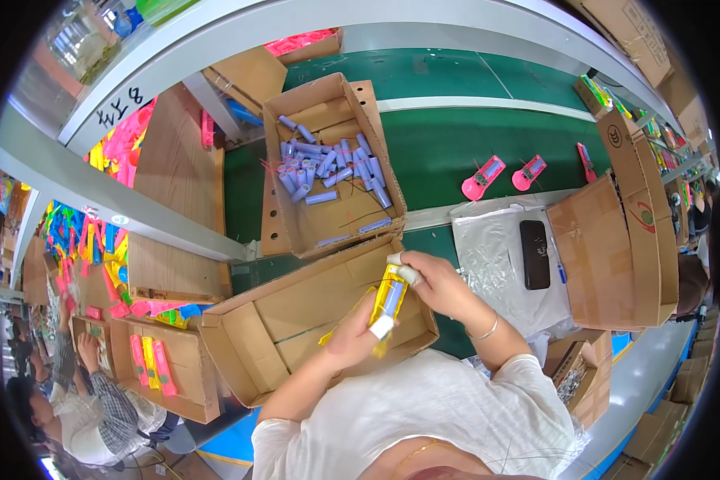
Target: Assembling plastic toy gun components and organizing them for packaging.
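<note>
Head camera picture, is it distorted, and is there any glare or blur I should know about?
In the head view, fisheye distortion bends the overhead beam into an arc, and black fills the corners; in that view, bright glints speckle the crinkled plastic sheet; also there, the left hand, right hand and yellow plastic casing look reasonably sharp.

I'm looking at a long green work surface (432,136), crossed lengthwise by a pale far rail (488,104) and a pale near rail (434,218), with three pink casings (483,178) lying apart from one another between the two, toward the right. Left of them I see a cardboard carton (370,132) standing on the green. On the near side I have a crinkled silvery sheet (488,256) spread flat, though I can't tell how far the surface continues beneath it.
</note>
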The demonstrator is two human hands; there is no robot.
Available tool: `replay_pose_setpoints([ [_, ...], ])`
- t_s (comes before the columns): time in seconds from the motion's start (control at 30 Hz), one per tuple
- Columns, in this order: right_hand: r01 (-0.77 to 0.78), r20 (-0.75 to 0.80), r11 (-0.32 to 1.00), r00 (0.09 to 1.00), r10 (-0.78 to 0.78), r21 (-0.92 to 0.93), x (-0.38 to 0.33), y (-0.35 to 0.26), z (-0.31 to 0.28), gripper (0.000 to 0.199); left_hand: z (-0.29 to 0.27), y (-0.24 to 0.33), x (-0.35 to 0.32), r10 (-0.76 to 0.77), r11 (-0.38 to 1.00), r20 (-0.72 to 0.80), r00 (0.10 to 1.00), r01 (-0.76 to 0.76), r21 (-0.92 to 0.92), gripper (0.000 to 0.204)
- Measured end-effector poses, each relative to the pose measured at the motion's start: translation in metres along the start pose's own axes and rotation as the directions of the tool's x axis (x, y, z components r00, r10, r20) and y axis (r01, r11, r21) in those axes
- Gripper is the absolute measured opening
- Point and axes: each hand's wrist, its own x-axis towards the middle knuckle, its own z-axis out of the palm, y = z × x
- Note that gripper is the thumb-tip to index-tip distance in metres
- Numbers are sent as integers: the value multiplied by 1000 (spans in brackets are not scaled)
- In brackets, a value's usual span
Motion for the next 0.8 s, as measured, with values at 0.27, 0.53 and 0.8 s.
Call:
replay_pose_setpoints([
  [0.27,-369,-596,890,789,149,-267,89,129,-118,29,-31,-10,-7,-159,458,-173,972,228,859,54],
  [0.53,-476,-603,737,789,117,-479,117,200,-84,35,-37,-23,0,-23,632,-198,980,167,757,45],
  [0.8,33,-333,999,943,-17,42,66,34,-22,25,-32,2,5,-141,910,-211,967,43,-413,54],
])
